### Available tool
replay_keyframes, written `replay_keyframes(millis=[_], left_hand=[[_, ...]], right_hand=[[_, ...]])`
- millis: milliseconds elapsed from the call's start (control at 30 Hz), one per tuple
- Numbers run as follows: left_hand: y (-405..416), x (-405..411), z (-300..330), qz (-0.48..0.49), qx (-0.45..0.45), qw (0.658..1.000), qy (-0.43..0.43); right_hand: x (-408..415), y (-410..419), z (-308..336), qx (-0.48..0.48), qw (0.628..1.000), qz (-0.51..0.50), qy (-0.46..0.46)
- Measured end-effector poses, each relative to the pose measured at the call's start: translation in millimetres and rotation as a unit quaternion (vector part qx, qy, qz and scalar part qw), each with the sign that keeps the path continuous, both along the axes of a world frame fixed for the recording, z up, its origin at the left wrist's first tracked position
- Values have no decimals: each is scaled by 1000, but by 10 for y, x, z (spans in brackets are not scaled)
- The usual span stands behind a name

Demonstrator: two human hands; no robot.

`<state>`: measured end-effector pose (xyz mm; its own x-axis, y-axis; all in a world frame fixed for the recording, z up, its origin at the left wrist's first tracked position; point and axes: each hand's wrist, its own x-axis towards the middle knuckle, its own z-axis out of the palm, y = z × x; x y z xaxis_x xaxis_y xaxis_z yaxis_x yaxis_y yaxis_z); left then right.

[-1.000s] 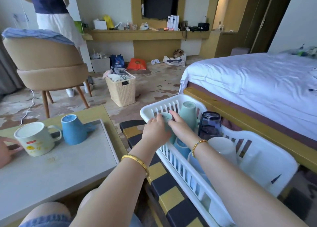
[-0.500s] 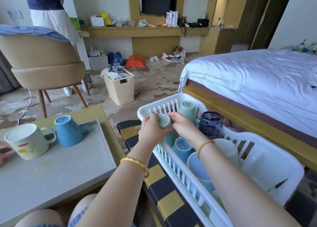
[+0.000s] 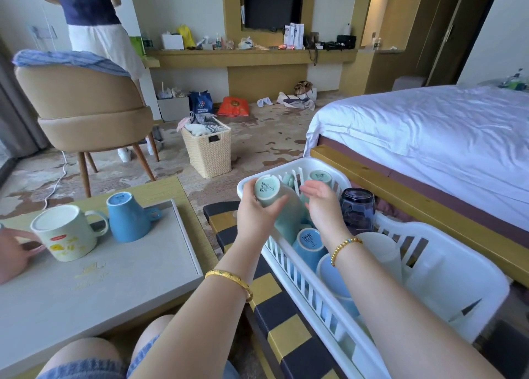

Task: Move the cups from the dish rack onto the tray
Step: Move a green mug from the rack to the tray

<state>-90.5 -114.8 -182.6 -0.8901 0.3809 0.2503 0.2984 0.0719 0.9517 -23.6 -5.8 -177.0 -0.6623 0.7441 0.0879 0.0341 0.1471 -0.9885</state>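
- Hands: left hand (image 3: 259,215) grips the pale mint-green ceramic cup (image 3: 272,199) round its body, base turned toward the camera; right hand (image 3: 322,204) hovers just beside it, fingers straight and relaxed, holding nothing.
- Cup lies tilted, long axis running from the raised base down and away into the white slatted plastic dish rack (image 3: 300,281); its mouth end appears to sit still within the rack, though the rim is hidden.
- Key relation: the grey flat rectangular tray (image 3: 120,275) on the wooden tabletop (image 3: 169,188) lies to the left of the hands, well apart from the rack. Left hand is nearer and already carries the cup, so the move looks like lift clear, then a leftward sweep.
- On the tray: an inverted glossy blue ceramic mug (image 3: 128,217) and an upright cream mug with yellow print (image 3: 65,235), the latter touched by another person's hand (image 3: 14,252).
- Remaining in rack: second mint cup (image 3: 320,177), blue cup (image 3: 310,242), dark translucent purple glass (image 3: 357,209), all inverted.
- Glazed surfaces smooth, likely slippery; rack slats could catch the rim.
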Motion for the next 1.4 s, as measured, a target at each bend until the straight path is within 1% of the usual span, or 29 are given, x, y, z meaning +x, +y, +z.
replay_keyframes(millis=[200, 267, 367, 533, 633, 733, 800, 867, 967, 1133, 1400], left_hand=[[-206, -33, 351, 24, 77, 996, -35], [-333, -87, 494, 32, 87, 995, -24], [-618, -195, 647, 42, 76, 996, 9], [-1265, -363, 672, 61, 23, 996, 64], [-1677, -467, 572, 78, -18, 993, 88], [-2061, -579, 426, 90, -60, 989, 97], [-2283, -669, 303, 87, -92, 987, 98], [-2456, -753, 165, 89, -118, 985, 87], [-2630, -853, -49, 88, -153, 982, 61], [-2925, -1017, -266, 90, -205, 974, 28], [-3756, -1230, -391, 109, -215, 970, -23]], right_hand=[[-101, -211, 123, 75, 997, 19, -24], [-193, -321, 255, 113, 993, 35, -26], [-383, -557, 489, 157, 986, 63, -14], [-710, -1139, 631, 188, 971, 144, -23], [-853, -1493, 505, 214, 954, 203, -48], [-984, -1811, 294, 217, 935, 270, -70], [-1061, -1994, 131, 226, 924, 292, -99], [-1123, -2138, -41, 238, 912, 308, -131], [-1195, -2328, -291, 212, 894, 359, -167], [-1380, -2627, -559, 177, 877, 406, -184], [-1687, -3398, -743, 192, 835, 480, -187]])
